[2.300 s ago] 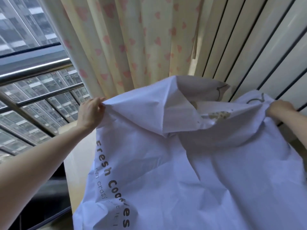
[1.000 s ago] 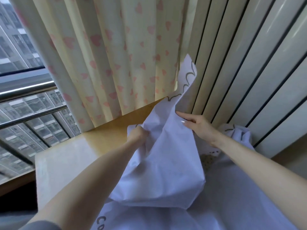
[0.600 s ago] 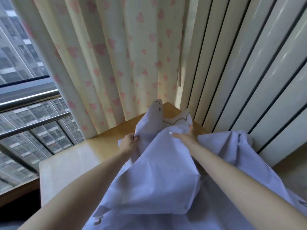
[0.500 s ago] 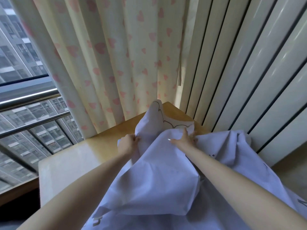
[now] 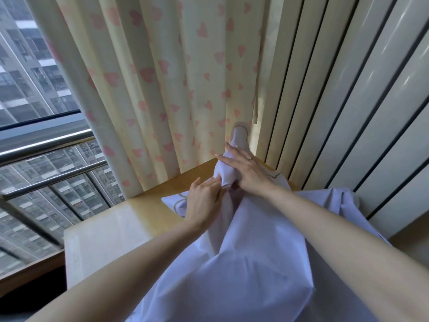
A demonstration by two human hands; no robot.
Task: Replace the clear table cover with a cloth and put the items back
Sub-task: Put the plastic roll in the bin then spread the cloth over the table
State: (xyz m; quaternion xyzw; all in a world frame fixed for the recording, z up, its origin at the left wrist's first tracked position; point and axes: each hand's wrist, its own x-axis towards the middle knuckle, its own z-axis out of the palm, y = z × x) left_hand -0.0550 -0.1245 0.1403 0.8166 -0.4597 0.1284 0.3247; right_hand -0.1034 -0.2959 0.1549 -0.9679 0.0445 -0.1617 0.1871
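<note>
Cloth [image 5: 243, 263] is lying bunched over the counter [image 5: 111, 231]. Left hand [image 5: 204, 201] is pinching a fold; right hand [image 5: 246, 170] is pressing flat, fingers spread. Better to tug corners toward the curtain [image 5: 162, 77], smoothing outward.

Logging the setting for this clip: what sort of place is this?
Probably a room in a high-rise flat, by a window: a heart-print curtain, a window onto tower blocks, and a small wooden table where both hands spread a pale cloth.
</note>
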